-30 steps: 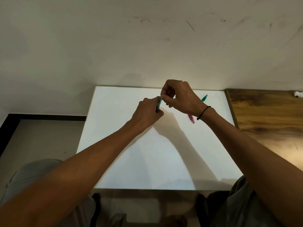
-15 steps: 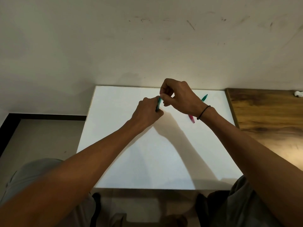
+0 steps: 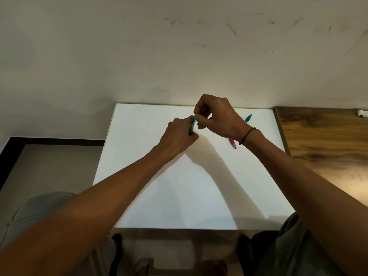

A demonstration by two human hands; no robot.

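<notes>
A teal pen [image 3: 192,126] is held above the far part of a white table [image 3: 179,196]. My left hand [image 3: 178,137] grips its lower barrel, fingers curled round it. My right hand [image 3: 217,116] pinches the pen's upper end with thumb and fingertips. Behind my right wrist lie two more pens on the table: a second teal pen [image 3: 248,118] and a pink pen [image 3: 232,144], each partly hidden by the wrist. A black band circles my right wrist.
A wooden tabletop [image 3: 326,148] adjoins the white table on the right, with a small white object [image 3: 362,113] at its far edge. A scuffed pale wall stands behind. My knees show below the table's near edge.
Both hands stay nearly in place on the teal pen. My right hand's fingers have shifted slightly at the pen's upper end.
</notes>
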